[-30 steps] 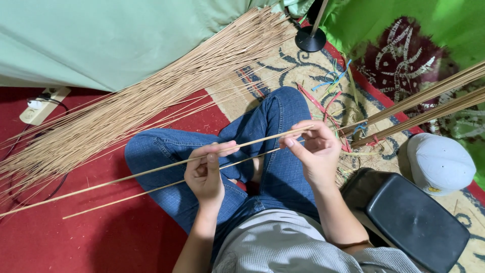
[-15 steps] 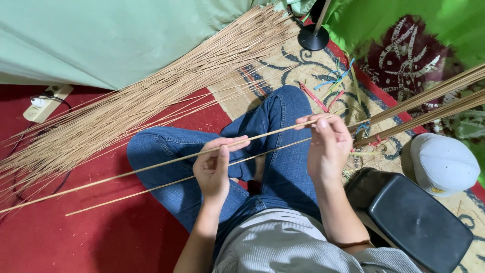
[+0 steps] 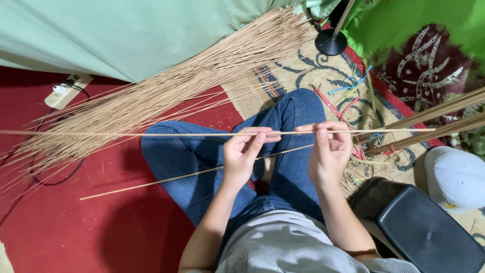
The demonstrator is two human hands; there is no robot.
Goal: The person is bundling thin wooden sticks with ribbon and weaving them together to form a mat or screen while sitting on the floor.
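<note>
Two hands hold one thin stick level above the lap
Left hand (image 3: 242,154) and right hand (image 3: 328,151) pinch the long stick (image 3: 151,134) with closed fingers; a second stick (image 3: 166,179) lies across the jeans (image 3: 182,156)

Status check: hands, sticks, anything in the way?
Left hand and right hand pinch one long thin stick, held level. Second stick lies across the lap. Nothing blocking.

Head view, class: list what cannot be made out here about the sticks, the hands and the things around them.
- Upper stick: left end cut off by the frame edge.
- Lower stick: middle hidden behind the left hand.
- Right hand: palm faces away, grip unclear.
- Black case: cut off by the bottom edge.
- Stick pile: strands too fine to count.
</note>
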